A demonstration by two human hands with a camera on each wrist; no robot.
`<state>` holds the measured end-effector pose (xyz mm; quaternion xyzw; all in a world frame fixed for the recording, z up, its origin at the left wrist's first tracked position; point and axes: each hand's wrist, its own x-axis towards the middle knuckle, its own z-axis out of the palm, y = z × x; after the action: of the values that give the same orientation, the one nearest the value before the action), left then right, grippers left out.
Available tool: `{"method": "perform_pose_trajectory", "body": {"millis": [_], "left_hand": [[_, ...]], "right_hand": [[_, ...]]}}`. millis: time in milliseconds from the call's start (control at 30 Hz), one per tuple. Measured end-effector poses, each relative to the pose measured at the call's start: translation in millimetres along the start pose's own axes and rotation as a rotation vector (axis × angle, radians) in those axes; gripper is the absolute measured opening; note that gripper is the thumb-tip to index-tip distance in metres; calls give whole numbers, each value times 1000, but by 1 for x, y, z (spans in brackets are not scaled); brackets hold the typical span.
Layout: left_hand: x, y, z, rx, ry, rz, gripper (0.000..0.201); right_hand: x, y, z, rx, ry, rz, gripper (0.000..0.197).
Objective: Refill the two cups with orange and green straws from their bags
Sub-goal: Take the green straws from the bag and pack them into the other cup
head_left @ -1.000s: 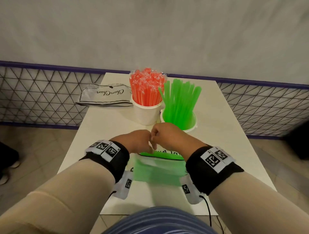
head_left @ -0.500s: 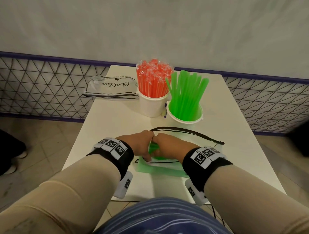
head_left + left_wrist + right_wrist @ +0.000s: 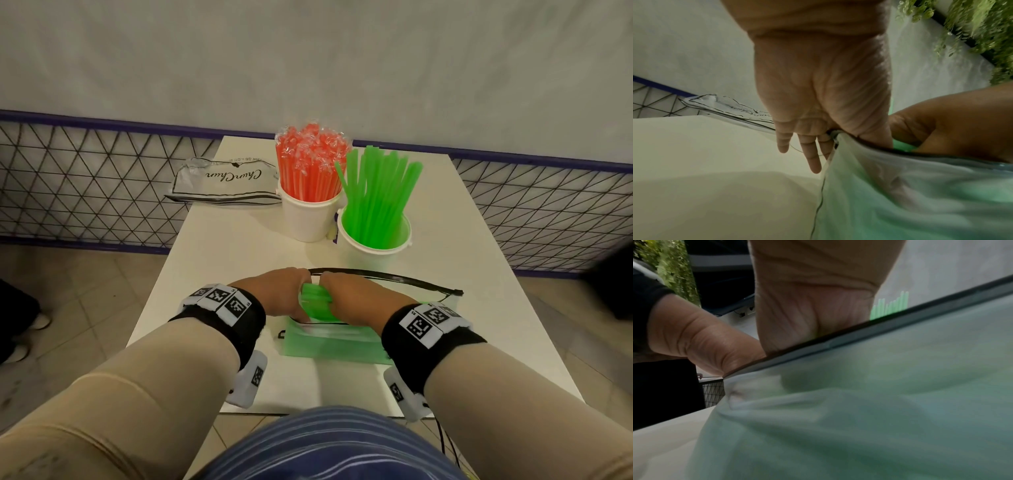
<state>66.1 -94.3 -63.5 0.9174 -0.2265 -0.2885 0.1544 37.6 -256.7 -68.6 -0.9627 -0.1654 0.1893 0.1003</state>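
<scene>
Near the table's front edge lies a clear bag of green straws (image 3: 329, 346) with its black-rimmed mouth open toward the cups. My left hand (image 3: 274, 294) pinches the bag's near rim at its left corner, and three fingers (image 3: 813, 155) hang straight outside it. My right hand (image 3: 356, 301) reaches into the mouth, fingers hidden behind the rim in the right wrist view. A bundle of green straws (image 3: 315, 296) shows between the two hands. Behind them stand a white cup of orange straws (image 3: 308, 219) and a white cup of green straws (image 3: 373, 253).
A flat clear bag with black script (image 3: 226, 185) lies at the back left of the white table (image 3: 222, 260). A black wire-mesh fence (image 3: 85, 185) runs behind and beside the table. Tiled floor lies to the left.
Both hands dropped from touching fists above the bag to its mouth. The mouth now stands open, and a bundle of green straws has appeared between the hands.
</scene>
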Motion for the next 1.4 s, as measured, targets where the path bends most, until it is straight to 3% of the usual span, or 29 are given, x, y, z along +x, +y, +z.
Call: {"method": "perform_pose_trajectory", "body": {"millis": [100,200,300,367,433,467,533,600,700,800,967,1133,1233,1333,1400], "left_hand": [[0,-1,2,-19,0,-3,47],[2,-2,2,-31,3,-26,46],[1,-3,2,14,-19,-41,50],[0,-2,-2,23,-54,-41,53],[-1,3,-12,29,-88,-44,51],[-1,7,-20,22,-79,-44,50],[-2,17,-38,-19,8,-22,49],[0,31,-52,-75,132,20,52],[9,52,-58,-115,266,89,61],[25,64,-50,-123,278,59,68],[40,69,-33,-126,320,-16,57],[43,67,-24,-123,418,-8,43],[42,69,-23,-134,451,-11,37],[40,69,-23,-142,458,-18,37],[38,70,-24,-160,451,-23,37]], "right_hand": [[0,3,-1,-20,-37,-9,23],[-4,0,-18,21,-31,-25,10],[-17,-7,-52,249,-26,-20,6],[-29,-8,-82,444,38,-7,16],[-42,-8,-116,661,175,-3,28],[-48,-7,-133,804,269,-34,23],[-59,-5,-164,1075,490,-131,9],[-63,4,-186,1258,733,-212,11],[-59,23,-196,1345,1002,-216,12],[-46,37,-178,1308,1119,-111,13],[-23,56,-131,1176,1049,136,7],[-7,70,-106,1198,897,261,11],[6,84,-96,1029,844,355,11],[20,101,-89,754,715,533,41],[23,105,-89,696,662,585,51]]}}
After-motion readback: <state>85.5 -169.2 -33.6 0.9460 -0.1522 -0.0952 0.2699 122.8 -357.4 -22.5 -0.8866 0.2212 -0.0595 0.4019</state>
